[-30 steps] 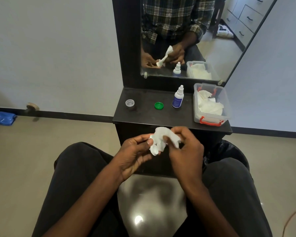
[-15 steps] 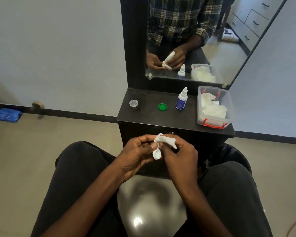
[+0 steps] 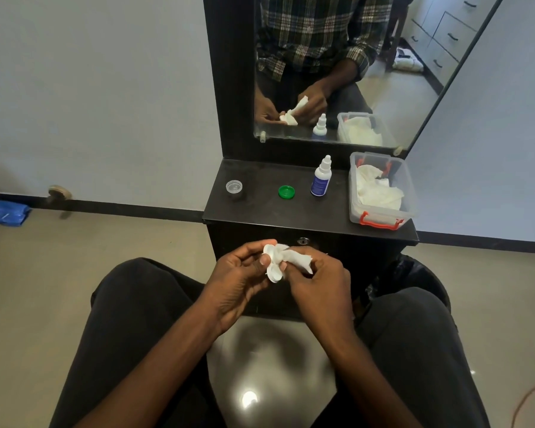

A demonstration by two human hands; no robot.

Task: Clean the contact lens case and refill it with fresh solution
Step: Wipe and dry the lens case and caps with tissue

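Lens case [image 3: 274, 271], white round wells, crumpled tissue [image 3: 295, 257]

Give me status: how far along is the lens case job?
Done: both caps are off, the clear cap and green cap lie on the shelf. In hand: left hand holds the case, right hand wipes it with a tissue. Left: refill from the bottle, then recap.

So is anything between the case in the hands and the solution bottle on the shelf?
Nothing visible: bare shelf lies between the case, pinched by left hand, and the bottle. Right hand holds only tissue.
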